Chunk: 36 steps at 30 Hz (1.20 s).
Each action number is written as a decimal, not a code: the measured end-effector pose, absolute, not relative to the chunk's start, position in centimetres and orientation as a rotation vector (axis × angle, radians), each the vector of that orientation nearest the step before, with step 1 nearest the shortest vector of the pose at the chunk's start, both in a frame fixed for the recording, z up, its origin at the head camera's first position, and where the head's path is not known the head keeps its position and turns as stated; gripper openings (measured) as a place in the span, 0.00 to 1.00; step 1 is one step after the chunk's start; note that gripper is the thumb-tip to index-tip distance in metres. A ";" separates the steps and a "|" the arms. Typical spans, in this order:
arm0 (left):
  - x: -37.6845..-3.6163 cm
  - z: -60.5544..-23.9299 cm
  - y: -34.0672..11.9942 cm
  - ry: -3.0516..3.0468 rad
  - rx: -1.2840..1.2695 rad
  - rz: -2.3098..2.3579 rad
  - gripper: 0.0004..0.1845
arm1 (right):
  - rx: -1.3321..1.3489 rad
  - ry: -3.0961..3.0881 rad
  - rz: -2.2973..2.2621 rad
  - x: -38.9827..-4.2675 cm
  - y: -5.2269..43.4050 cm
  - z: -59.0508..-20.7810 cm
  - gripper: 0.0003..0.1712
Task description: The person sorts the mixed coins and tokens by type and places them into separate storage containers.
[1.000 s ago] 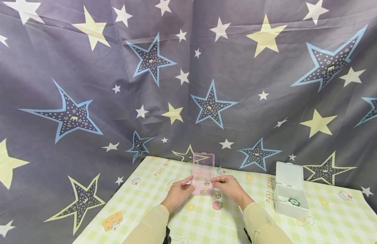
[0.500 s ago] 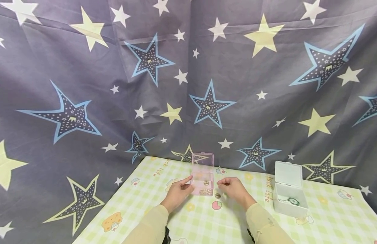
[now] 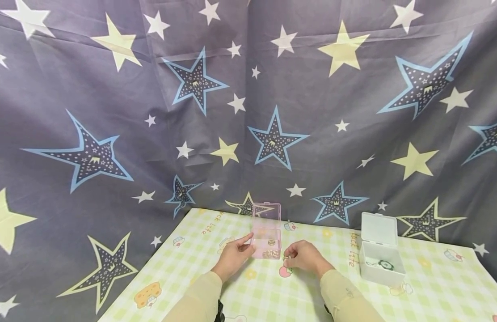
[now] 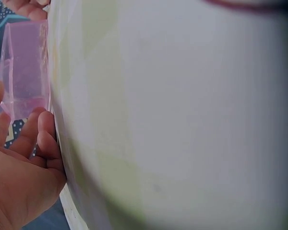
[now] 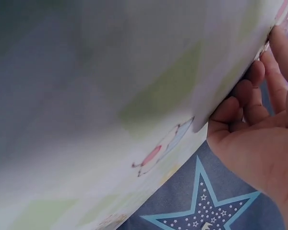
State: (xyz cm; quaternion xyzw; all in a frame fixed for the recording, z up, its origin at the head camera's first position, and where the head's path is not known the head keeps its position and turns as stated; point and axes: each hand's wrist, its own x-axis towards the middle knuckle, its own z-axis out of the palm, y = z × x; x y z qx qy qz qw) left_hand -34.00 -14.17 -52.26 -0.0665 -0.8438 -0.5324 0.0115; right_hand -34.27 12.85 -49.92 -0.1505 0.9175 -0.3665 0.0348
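A see-through pink plastic box (image 3: 257, 255) stands on the table with its hinged lid (image 3: 267, 216) raised. Inside it lie several small round gold-coloured pieces (image 3: 271, 254); their exact kind is too small to tell. My left hand (image 3: 234, 256) holds the box by its left side, thumb and fingers at the wall. The left wrist view also shows this hand (image 4: 24, 177) against the box (image 4: 29, 67). To the right of the box, my right hand (image 3: 306, 256) pinches another small round gold-coloured piece (image 3: 286, 258) at the tabletop, partly hidden by the fingers.
A white box (image 3: 380, 276) with its lid up stands to the right, holding a dark green round item (image 3: 386, 265) and something pale. The table wears a green checked cloth (image 3: 272, 295) with printed pictures. A grey star-patterned curtain (image 3: 232, 170) hangs behind.
My right hand has drawn back from the pink box, then come down to the loose round piece on the cloth and taken it between the fingers. The left hand stays at the box.
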 end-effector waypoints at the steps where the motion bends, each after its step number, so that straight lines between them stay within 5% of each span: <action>1: -34.0 -52.3 -14.2 -2.633 -0.206 -1.662 0.30 | -0.447 2.832 -1.108 -34.2 12.7 -49.9 0.09; 18: -33.9 -52.2 -14.3 -2.636 -0.201 -1.663 0.29 | -0.440 2.954 -0.768 -33.9 11.2 -48.7 0.13; 26: -34.0 -52.0 -14.5 -2.657 -0.208 -1.650 0.31 | -0.370 2.908 -1.032 -33.7 12.3 -49.0 0.14; 36: -33.7 -52.0 -14.3 -2.654 -0.214 -1.660 0.30 | -0.424 2.641 -1.358 -33.5 14.0 -49.4 0.03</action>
